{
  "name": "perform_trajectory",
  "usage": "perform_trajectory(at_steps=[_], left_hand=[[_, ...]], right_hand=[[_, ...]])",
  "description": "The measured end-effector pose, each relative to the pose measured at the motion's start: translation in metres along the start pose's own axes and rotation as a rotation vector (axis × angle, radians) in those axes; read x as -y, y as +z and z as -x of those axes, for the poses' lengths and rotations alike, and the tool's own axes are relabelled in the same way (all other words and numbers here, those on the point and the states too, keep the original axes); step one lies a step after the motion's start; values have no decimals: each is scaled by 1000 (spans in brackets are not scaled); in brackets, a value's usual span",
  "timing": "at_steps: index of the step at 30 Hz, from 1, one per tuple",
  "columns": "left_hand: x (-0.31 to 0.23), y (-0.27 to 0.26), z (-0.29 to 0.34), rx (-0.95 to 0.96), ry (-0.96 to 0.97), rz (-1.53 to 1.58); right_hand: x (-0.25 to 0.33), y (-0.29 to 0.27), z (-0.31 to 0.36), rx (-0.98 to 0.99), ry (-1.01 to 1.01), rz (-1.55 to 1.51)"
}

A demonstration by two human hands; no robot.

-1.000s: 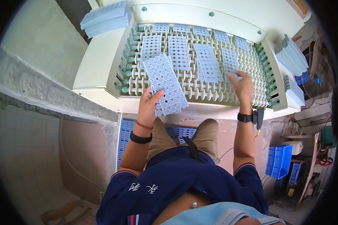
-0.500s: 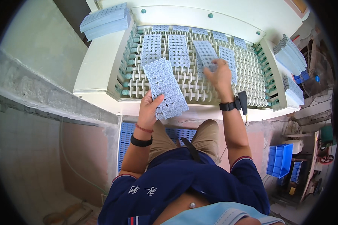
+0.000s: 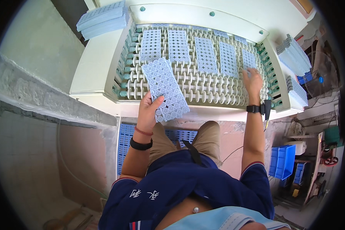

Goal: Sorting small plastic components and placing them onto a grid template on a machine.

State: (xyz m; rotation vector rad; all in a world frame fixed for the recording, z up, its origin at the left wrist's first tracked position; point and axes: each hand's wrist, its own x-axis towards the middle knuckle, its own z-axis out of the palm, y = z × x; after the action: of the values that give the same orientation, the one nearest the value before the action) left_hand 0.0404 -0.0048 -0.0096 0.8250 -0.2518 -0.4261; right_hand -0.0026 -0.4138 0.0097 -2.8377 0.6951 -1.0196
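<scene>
In my left hand (image 3: 148,111) is a stack of light-blue panels (image 3: 165,90) made up of joined round discs, like circuit-board panels; the thumb presses on top. The stack is tilted over the near left part of the roller conveyor (image 3: 214,92). My right hand (image 3: 252,81) is at the right of the rollers, its fingers closed at the near end of a single light-blue panel (image 3: 248,58). Its fingertips are partly hidden. Left of this panel, others lie in a row, among them a panel (image 3: 228,59) and a panel (image 3: 206,55).
More panels are stacked on the left ledge (image 3: 101,19) and on the right side of the machine (image 3: 294,55). White side walls (image 3: 97,65) border the rollers. Blue bins (image 3: 282,162) stand low on the right. A blue slatted crate (image 3: 126,147) is below the machine.
My right hand has moved right, from the third panel to the panel at the row's right end. The third panel now lies released, and the far row has moved farther away. My left hand keeps its stack.
</scene>
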Motion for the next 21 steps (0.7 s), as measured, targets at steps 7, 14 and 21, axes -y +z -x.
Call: perform_trajectory(at_steps=[7,14,21], left_hand=[[0,-6,1,3,-11,10],[-1,-9,3,37,-35,77],[0,-11,3,108,-49,39]], right_hand=[[65,-1,0,323,-258,-233],[86,-16,18,163,-265,-253],[181,-55,103,825,202,-1044]])
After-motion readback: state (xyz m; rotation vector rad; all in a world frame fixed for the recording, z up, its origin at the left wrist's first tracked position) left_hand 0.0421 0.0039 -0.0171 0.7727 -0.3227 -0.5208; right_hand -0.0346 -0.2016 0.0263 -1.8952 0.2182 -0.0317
